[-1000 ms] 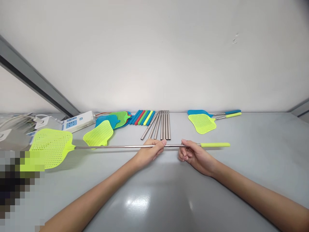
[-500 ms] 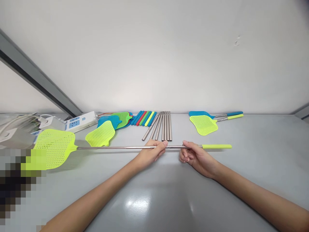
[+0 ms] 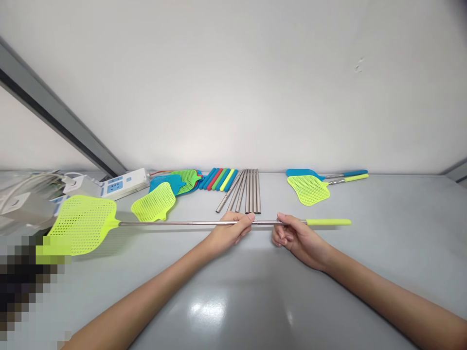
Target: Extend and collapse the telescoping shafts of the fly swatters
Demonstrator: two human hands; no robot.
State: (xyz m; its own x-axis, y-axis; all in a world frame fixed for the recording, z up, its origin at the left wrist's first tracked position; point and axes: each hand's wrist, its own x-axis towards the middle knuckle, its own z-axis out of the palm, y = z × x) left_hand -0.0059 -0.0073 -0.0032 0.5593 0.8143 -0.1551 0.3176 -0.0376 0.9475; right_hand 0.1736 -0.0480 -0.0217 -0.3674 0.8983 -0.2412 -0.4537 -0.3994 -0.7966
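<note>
Head view: hands hold swatter apart from wall.

Three swatters, seven rods, seven grips

Of the swatters, two are yellow and one is blue. Three loose heads show plainly: one yellow, one blue, one green; others lie beneath, their number hidden. Among the grips, one is red and one yellow. Two hands show, plus one power strip and two adapters. The cables are too blurred to count.
</note>
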